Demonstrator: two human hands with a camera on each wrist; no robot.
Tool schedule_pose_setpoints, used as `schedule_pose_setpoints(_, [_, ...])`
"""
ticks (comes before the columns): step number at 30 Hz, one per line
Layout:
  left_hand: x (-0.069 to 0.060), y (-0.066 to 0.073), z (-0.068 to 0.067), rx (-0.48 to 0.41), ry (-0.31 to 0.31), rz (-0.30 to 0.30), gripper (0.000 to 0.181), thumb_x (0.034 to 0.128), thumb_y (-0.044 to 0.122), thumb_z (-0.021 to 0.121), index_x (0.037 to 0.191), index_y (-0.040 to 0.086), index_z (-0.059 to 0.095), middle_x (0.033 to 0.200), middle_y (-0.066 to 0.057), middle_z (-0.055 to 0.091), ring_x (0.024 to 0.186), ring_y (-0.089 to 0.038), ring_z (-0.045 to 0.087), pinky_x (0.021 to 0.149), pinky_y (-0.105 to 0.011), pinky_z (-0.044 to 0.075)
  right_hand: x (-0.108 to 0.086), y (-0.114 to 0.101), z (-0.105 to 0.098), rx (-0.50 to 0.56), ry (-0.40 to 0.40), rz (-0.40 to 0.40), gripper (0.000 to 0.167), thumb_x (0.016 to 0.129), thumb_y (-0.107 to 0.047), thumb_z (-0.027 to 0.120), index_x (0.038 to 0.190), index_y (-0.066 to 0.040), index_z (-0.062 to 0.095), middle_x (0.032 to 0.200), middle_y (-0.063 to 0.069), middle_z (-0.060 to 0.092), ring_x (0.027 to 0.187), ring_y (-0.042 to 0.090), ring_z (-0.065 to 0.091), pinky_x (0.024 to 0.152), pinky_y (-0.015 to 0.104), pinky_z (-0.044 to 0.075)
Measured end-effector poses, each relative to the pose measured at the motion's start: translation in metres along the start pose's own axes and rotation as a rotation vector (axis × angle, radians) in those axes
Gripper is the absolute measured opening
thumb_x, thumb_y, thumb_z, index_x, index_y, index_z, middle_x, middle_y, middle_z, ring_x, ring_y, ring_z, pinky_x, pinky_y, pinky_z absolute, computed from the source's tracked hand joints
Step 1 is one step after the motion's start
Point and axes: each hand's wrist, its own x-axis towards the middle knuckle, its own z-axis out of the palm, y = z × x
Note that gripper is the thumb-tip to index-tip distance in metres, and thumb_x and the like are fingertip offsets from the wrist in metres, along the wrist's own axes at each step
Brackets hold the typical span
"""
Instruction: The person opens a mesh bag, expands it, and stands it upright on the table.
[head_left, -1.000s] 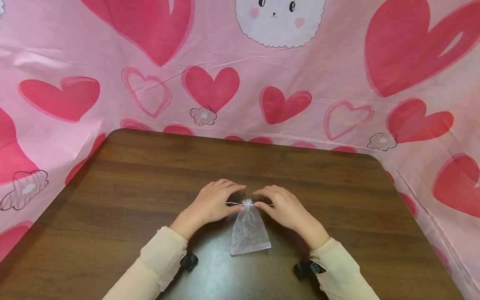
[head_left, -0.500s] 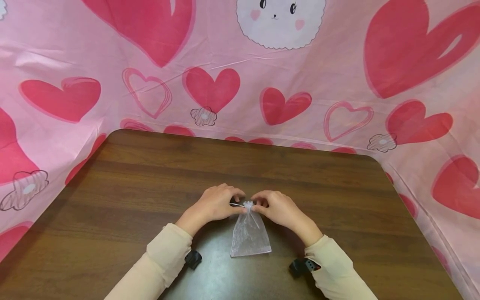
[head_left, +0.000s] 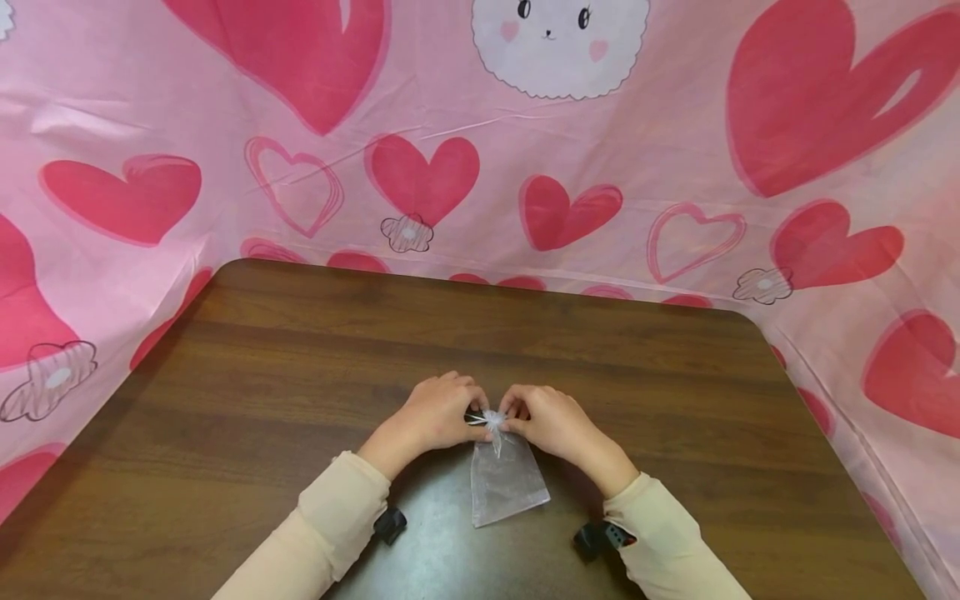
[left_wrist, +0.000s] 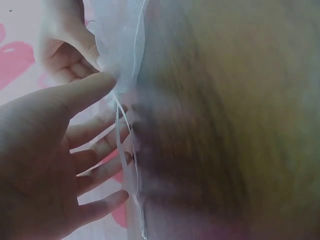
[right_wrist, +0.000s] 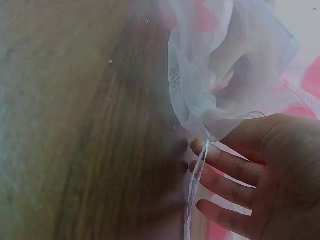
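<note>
A sheer white organza drawstring bag (head_left: 508, 483) lies on the table in the head view, its bottom edge towards me. Its neck is gathered into a ruffle between my hands, and the body looks flat. My left hand (head_left: 442, 412) pinches the left side of the neck; my right hand (head_left: 553, 423) pinches the right side. In the left wrist view the thumb presses at the neck, with thin white drawstrings (left_wrist: 135, 185) trailing past spread fingers. The right wrist view shows the thumb and forefinger at the sheer fabric (right_wrist: 192, 100), and more string hanging beside the other fingers.
The dark brown wooden table (head_left: 337, 333) has rounded far corners. A pink cloth with red hearts (head_left: 423, 175) hangs behind it and along both sides. A small black device (head_left: 390, 525) sits at the left wrist, another (head_left: 592, 540) at the right.
Both hands have closed in from the string ends to the gathered neck, and their fingers have curled. The neck has come slightly towards me, and the bag's bottom has shifted right and nearer.
</note>
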Motion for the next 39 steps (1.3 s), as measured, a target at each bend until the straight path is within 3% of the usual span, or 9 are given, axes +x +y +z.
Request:
schedule_pose_setpoints(10, [-0.004,0.000,0.004,-0.079,0.043,-0.033,0.017,0.0858,0.040,0.077,0.086,0.024,0.071,0.073,0.016,0.060,0.075,-0.007,0.056,0.070,-0.036,0.047,-0.005,-0.003,0.001,-0.014,0.043,0.003,0.013,0.084,-0.018,0.080,0.088,-0.020,0.068,0.074,-0.012,0.061,0.068,0.005,0.057,0.060,0.028,0.046])
schedule_pose_setpoints(16, [-0.005,0.002,0.005,-0.147,0.046,-0.062,0.014,0.0922,0.036,0.070,0.090,0.022,0.071,0.078,0.013,0.065,0.076,-0.007,0.062,0.074,-0.039,0.048,-0.008,-0.004,0.003,-0.013,0.061,-0.013,0.012,0.085,-0.020,0.079,0.089,-0.020,0.068,0.074,-0.012,0.062,0.067,0.005,0.058,0.060,0.028,0.046])
schedule_pose_setpoints(25, [-0.008,0.002,0.006,-0.205,0.096,-0.117,0.012,0.0906,0.031,0.073,0.096,0.020,0.070,0.078,0.013,0.068,0.076,-0.009,0.065,0.072,-0.042,0.049,-0.011,-0.004,0.005,-0.027,0.100,-0.055,0.012,0.084,-0.020,0.080,0.085,-0.022,0.068,0.075,-0.011,0.066,0.068,0.004,0.061,0.061,0.027,0.047])
schedule_pose_setpoints(39, [-0.016,0.006,0.000,-0.297,0.133,-0.171,0.022,0.0935,0.045,0.066,0.094,0.024,0.073,0.082,0.015,0.067,0.078,-0.008,0.064,0.070,-0.040,0.048,-0.022,-0.009,0.002,-0.017,0.246,-0.158,0.015,0.081,-0.017,0.083,0.083,-0.025,0.070,0.080,-0.012,0.068,0.075,0.006,0.065,0.067,0.031,0.052])
